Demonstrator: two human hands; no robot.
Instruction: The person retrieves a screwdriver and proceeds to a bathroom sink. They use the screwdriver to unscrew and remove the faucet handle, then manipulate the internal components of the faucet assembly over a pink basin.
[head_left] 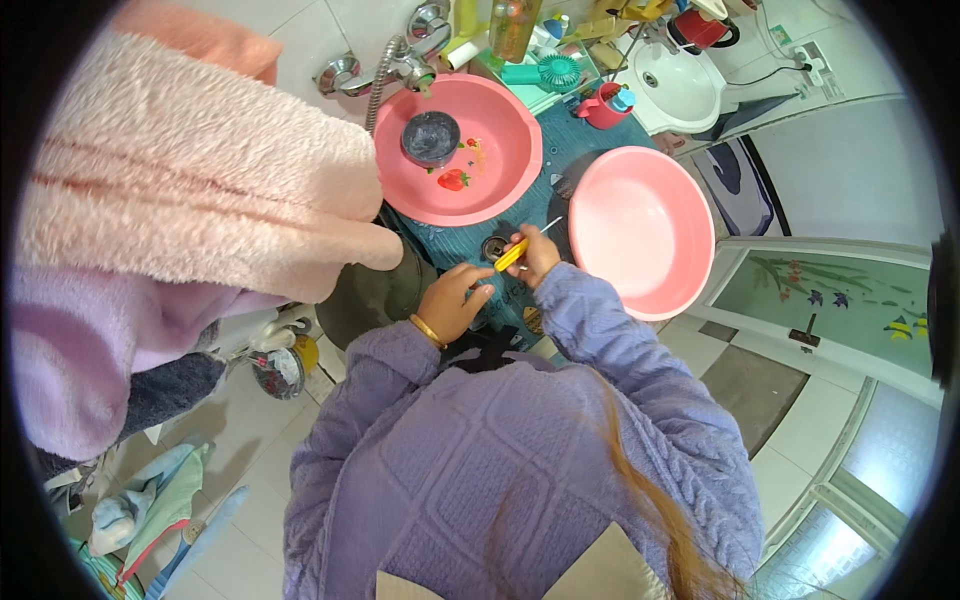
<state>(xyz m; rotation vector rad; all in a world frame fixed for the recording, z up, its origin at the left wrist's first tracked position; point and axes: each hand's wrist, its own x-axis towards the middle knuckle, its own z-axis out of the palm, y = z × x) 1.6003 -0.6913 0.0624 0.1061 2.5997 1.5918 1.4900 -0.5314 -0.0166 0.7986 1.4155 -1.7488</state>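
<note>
In my right hand (pixel 541 255) is a yellow-handled screwdriver (pixel 511 255); a thin pale shaft sticks out beyond the fingers toward the upper right. Beside it is my left hand (pixel 452 302), with a yellow bracelet at the wrist. Its index fingertip comes up to the handle's lower end, while the thumb stands apart. A small round dark metal piece (pixel 493 248) shows just left of the screwdriver, partly hidden by the right fingers. Under both hands lies a teal patterned surface (pixel 450 238).
Ahead, a pink basin (pixel 520 190) holds a dark round bowl (pixel 431 138). Another pink basin (pixel 640 235) stands to the right. Towels (pixel 200 160) hang at left above a dark bucket (pixel 370 300). A pink mug (pixel 603 108) and white washbasin (pixel 690 95) are farther back.
</note>
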